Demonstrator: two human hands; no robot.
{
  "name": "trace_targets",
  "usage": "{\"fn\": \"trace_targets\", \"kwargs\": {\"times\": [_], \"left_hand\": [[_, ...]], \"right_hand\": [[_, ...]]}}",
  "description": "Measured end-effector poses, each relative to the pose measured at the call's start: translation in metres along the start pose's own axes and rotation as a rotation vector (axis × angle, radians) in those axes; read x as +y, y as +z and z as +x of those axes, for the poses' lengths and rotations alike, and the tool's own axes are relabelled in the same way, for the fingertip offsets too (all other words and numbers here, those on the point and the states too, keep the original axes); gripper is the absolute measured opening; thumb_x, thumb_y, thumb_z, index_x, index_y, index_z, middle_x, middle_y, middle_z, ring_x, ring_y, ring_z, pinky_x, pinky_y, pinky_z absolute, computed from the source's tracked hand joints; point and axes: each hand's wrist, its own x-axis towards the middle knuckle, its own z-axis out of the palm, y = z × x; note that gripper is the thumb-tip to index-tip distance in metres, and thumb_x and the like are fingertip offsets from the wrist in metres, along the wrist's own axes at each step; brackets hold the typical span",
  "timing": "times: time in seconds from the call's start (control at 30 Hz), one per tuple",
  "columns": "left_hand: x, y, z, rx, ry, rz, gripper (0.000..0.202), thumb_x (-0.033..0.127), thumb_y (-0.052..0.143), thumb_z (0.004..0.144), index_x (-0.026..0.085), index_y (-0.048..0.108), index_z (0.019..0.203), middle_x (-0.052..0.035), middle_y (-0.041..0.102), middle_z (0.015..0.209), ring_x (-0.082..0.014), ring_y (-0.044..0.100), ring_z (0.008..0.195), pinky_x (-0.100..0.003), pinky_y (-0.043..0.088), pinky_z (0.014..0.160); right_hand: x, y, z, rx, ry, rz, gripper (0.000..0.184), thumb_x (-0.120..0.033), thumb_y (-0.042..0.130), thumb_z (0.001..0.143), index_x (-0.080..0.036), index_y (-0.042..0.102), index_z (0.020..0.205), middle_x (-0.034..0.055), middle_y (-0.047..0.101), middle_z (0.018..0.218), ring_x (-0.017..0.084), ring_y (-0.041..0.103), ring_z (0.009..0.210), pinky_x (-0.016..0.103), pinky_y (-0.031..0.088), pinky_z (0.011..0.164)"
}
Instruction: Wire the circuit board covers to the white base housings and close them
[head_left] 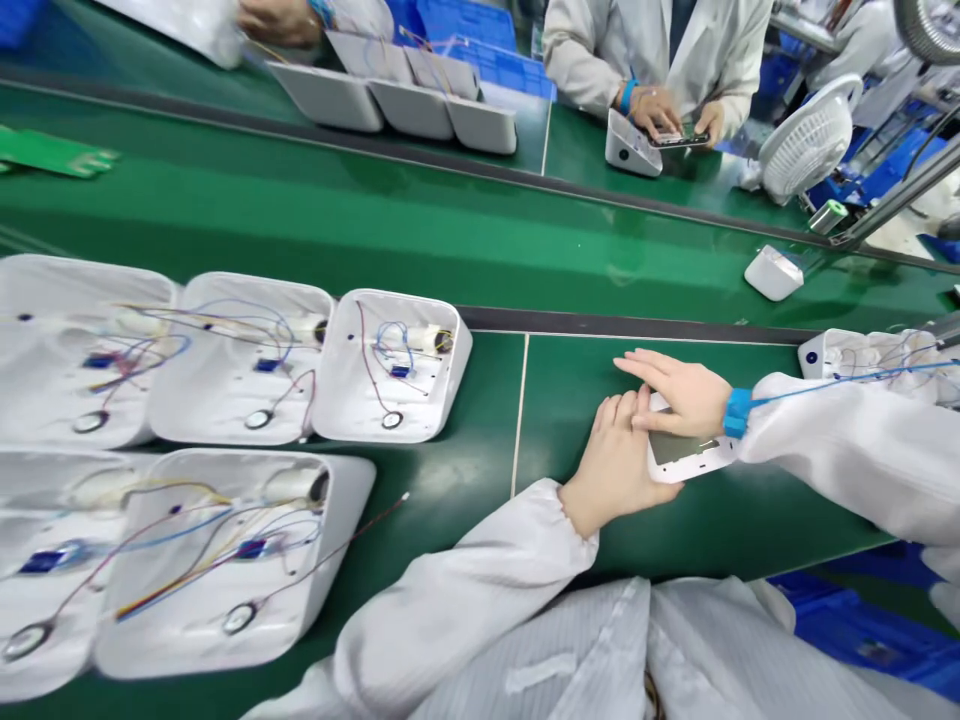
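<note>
A white rectangular panel with a dark grey face and small slots along its edge lies low over the green bench in front of me. My left hand grips its left side, with the thumb along the near edge. My right hand lies across the panel's far part, fingers stretched out to the left past my left fingertips. A blue wrist strap with a blue cord circles my right wrist. The panel's far edge and underside are mostly hidden by my hands.
White housings with wires, small speakers and blue connectors stand in two rows at left. More wired housings sit at right. Beyond the green conveyor, a co-worker handles a panel beside a white fan. Blue crates lie below.
</note>
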Motion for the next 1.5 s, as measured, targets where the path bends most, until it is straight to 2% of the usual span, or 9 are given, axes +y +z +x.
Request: {"fn": "trace_targets", "kwargs": {"times": [0.3, 0.53, 0.7, 0.97, 1.1, 1.17, 1.3, 1.4, 1.5], "left_hand": [[-0.001, 0.0, -0.003, -0.043, -0.045, 0.047, 0.107, 0.054, 0.079, 0.051, 0.006, 0.037, 0.137, -0.0251, 0.047, 0.131, -0.0456, 0.043, 0.123, -0.061, 0.031, 0.109], [-0.005, 0.003, -0.005, -0.057, -0.064, 0.031, 0.129, 0.06, 0.081, 0.047, 0.005, 0.024, 0.149, -0.0277, 0.042, 0.139, -0.0478, 0.04, 0.127, -0.064, 0.031, 0.109], [-0.009, 0.007, -0.007, -0.071, -0.076, 0.011, 0.137, 0.064, 0.083, 0.044, 0.006, 0.022, 0.151, -0.026, 0.041, 0.142, -0.0461, 0.037, 0.132, -0.062, 0.029, 0.113], [-0.022, 0.014, -0.009, 0.164, 0.147, 0.056, 0.121, 0.061, 0.076, 0.057, 0.006, 0.024, 0.151, -0.0253, 0.046, 0.137, -0.0442, 0.043, 0.128, -0.064, 0.028, 0.114], [-0.026, 0.011, -0.008, 0.189, 0.274, -0.038, 0.121, 0.071, 0.074, 0.062, 0.011, 0.02, 0.153, -0.0247, 0.043, 0.139, -0.0435, 0.04, 0.132, -0.066, 0.026, 0.115], [-0.027, 0.007, -0.007, 0.212, 0.204, -0.197, 0.114, 0.071, 0.072, 0.069, 0.015, 0.021, 0.153, -0.0243, 0.036, 0.146, -0.0422, 0.034, 0.138, -0.064, 0.026, 0.116], [-0.03, 0.0, -0.001, 0.264, -0.257, -0.754, 0.076, 0.064, 0.053, 0.091, 0.019, 0.033, 0.149, -0.0183, 0.041, 0.149, -0.0325, 0.044, 0.134, -0.052, 0.036, 0.113], [-0.037, 0.003, 0.003, 0.35, -0.547, -1.063, 0.07, 0.075, 0.052, 0.085, 0.014, 0.062, 0.119, -0.0137, 0.067, 0.113, -0.0283, 0.063, 0.104, -0.042, 0.052, 0.092], [-0.046, 0.01, 0.003, 0.485, -0.701, -1.128, 0.073, 0.082, 0.058, 0.074, 0.012, 0.067, 0.091, -0.0111, 0.069, 0.086, -0.0262, 0.065, 0.084, -0.036, 0.053, 0.076]], "right_hand": [[0.006, 0.008, 0.032, 0.2, 0.096, 0.13, 0.065, -0.058, 0.041, 0.098, -0.019, 0.039, 0.15, 0.0155, 0.05, 0.146, 0.032, 0.044, 0.138, 0.053, 0.04, 0.112], [0.005, 0.007, 0.021, 0.557, 0.07, 0.274, 0.029, -0.042, 0.052, 0.097, -0.023, 0.069, 0.111, 0.0076, 0.073, 0.103, 0.024, 0.068, 0.097, 0.043, 0.055, 0.088], [0.01, 0.009, -0.001, 0.877, 0.353, 0.507, 0.027, -0.046, 0.058, 0.093, -0.023, 0.072, 0.098, 0.0053, 0.075, 0.089, 0.023, 0.071, 0.084, 0.039, 0.057, 0.081], [0.016, 0.043, -0.077, 0.351, 0.653, 1.109, 0.065, -0.062, 0.065, 0.083, -0.028, 0.055, 0.138, 0.0083, 0.058, 0.142, 0.031, 0.061, 0.122, 0.039, 0.057, 0.091], [0.013, 0.057, -0.093, 0.419, 0.634, 1.235, 0.065, -0.061, 0.059, 0.087, -0.027, 0.05, 0.143, 0.0078, 0.057, 0.143, 0.029, 0.065, 0.116, 0.034, 0.059, 0.084], [0.012, 0.061, -0.092, 0.529, 0.612, 1.183, 0.063, -0.06, 0.056, 0.089, -0.026, 0.052, 0.141, 0.0081, 0.059, 0.141, 0.029, 0.065, 0.116, 0.033, 0.058, 0.084], [0.001, 0.063, -0.086, 0.754, 0.544, 0.985, 0.055, -0.056, 0.054, 0.091, -0.025, 0.056, 0.138, 0.0087, 0.063, 0.135, 0.031, 0.063, 0.117, 0.036, 0.057, 0.086], [-0.013, 0.056, -0.082, 0.841, 0.425, 0.72, 0.05, -0.051, 0.058, 0.09, -0.027, 0.058, 0.134, 0.0084, 0.061, 0.136, 0.033, 0.06, 0.12, 0.041, 0.053, 0.096], [-0.029, 0.045, -0.078, 0.792, 0.273, 0.565, 0.053, -0.051, 0.059, 0.091, -0.029, 0.052, 0.139, 0.0087, 0.059, 0.138, 0.032, 0.06, 0.121, 0.042, 0.051, 0.099]]}}
